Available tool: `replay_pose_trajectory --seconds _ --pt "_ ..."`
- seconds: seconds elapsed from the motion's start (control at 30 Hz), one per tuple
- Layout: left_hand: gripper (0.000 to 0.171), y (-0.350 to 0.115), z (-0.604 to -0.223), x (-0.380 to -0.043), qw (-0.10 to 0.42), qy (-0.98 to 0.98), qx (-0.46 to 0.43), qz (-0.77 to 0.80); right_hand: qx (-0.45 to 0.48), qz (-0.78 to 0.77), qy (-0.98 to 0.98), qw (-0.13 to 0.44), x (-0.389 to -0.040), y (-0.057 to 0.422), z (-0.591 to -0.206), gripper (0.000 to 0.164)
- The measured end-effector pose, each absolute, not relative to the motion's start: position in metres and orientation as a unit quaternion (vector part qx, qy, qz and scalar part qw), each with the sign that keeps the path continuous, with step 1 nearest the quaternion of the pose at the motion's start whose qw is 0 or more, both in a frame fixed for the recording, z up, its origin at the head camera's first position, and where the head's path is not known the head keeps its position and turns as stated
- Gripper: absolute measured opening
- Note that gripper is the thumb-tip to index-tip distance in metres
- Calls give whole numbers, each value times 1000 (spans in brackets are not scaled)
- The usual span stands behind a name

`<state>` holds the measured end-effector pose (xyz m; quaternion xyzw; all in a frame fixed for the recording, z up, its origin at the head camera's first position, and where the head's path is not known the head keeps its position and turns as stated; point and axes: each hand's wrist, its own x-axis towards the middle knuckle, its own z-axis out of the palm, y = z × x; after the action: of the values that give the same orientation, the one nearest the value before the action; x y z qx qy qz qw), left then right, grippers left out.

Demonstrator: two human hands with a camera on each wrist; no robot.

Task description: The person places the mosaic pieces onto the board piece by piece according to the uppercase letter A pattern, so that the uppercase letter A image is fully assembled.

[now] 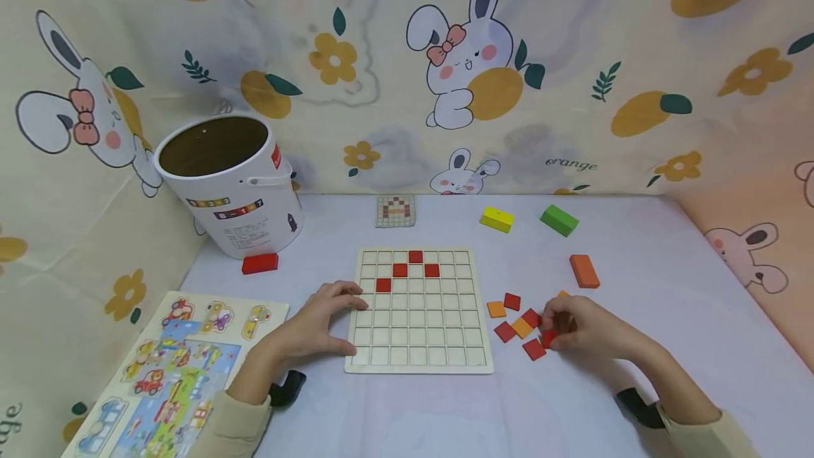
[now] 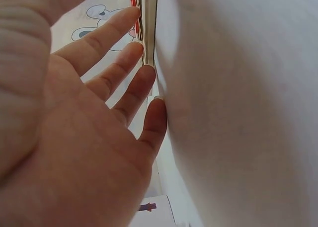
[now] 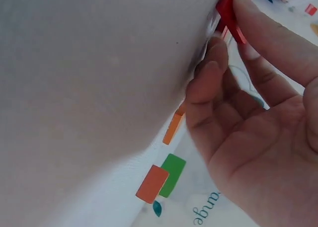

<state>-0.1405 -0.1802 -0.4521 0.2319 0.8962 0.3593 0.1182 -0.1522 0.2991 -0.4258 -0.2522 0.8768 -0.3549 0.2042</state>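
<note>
A cream grid board (image 1: 416,337) lies on the white table with several red square tiles in its upper cells, one of them a top tile (image 1: 415,256). My left hand (image 1: 324,320) rests at the board's left edge, fingers extended and fingertips right at the rim; the left wrist view shows that hand (image 2: 94,122) beside the board's side. Right of the board, my right hand (image 1: 591,331) pinches a red tile (image 3: 229,13) between thumb and fingers, low over the table. Loose red tiles (image 1: 505,331) and orange tiles (image 1: 496,309) lie between that hand and the board.
Behind the board lies a small pattern card (image 1: 395,211). Yellow (image 1: 497,219), green (image 1: 559,220) and orange (image 1: 584,271) blocks stand to the right. A white bucket (image 1: 254,210), a red block (image 1: 260,263) and a picture puzzle board (image 1: 191,359) occupy the left.
</note>
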Motion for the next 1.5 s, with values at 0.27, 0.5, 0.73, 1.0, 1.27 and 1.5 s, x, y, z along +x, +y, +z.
replay_pose_trajectory --seconds 0.27,0.5,0.73,1.0,1.27,1.5 --pt "63 -179 -452 -140 117 898 227 359 -262 -421 839 225 -175 272 -413 21" --pt "62 -180 -452 -139 117 898 225 360 -278 -447 819 230 -206 193 -407 19" --pt "62 -181 -451 -139 122 895 224 365 -337 -430 810 212 -219 109 -413 16" --pt "62 -181 -450 -139 120 895 227 365 -338 -417 818 206 -222 62 -420 14" --pt "63 -180 -450 -139 119 895 228 363 -310 -407 832 215 -220 54 -425 13" --pt "62 -180 -452 -140 120 893 231 366 -304 -394 844 199 -216 51 -427 12"
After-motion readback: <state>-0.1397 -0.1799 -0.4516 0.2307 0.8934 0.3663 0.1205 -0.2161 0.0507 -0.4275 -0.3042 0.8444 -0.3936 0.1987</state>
